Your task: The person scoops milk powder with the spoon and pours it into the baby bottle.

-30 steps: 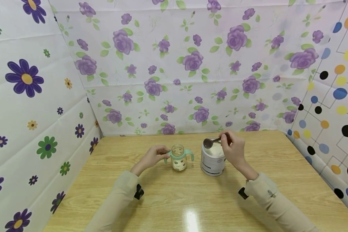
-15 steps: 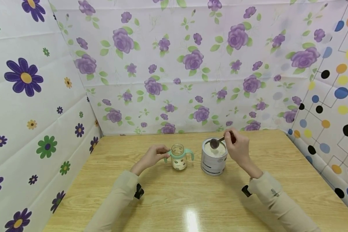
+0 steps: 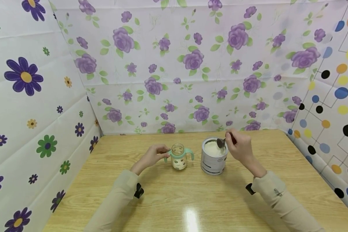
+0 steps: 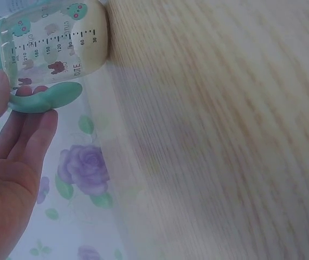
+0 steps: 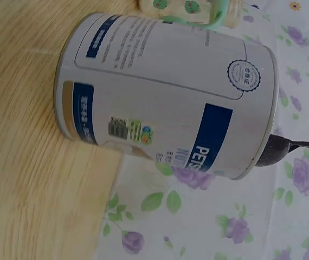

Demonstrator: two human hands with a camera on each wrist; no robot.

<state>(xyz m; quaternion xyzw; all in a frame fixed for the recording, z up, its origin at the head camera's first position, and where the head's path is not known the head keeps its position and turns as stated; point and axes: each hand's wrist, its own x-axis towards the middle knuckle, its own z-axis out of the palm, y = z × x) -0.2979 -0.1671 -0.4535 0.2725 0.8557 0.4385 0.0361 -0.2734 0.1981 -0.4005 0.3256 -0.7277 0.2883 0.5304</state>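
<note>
While the left hand (image 3: 151,157) curls its fingers around a baby bottle's (image 3: 178,157) green handle, the bottle stands upright. The right hand (image 3: 240,147) pinches a spoon (image 3: 221,142), its long axis slanting left, bowl down at the rim of an upright tin (image 3: 214,157).

Staged recording booth — floral sheets (image 3: 191,64) walling in wooden table (image 3: 191,206).

**Bottle and tin side by side on the desk**

The bottle (image 3: 179,158) stands near the middle of the desk (image 3: 191,199), with the tin (image 3: 214,157) just beside it at 3 o'clock. The left hand (image 3: 152,156) sits at the bottle's 9 o'clock, on its handle. The right hand (image 3: 239,146) is at the tin's 3 o'clock, and the spoon (image 3: 221,142) it holds lies over the tin's rim.
</note>
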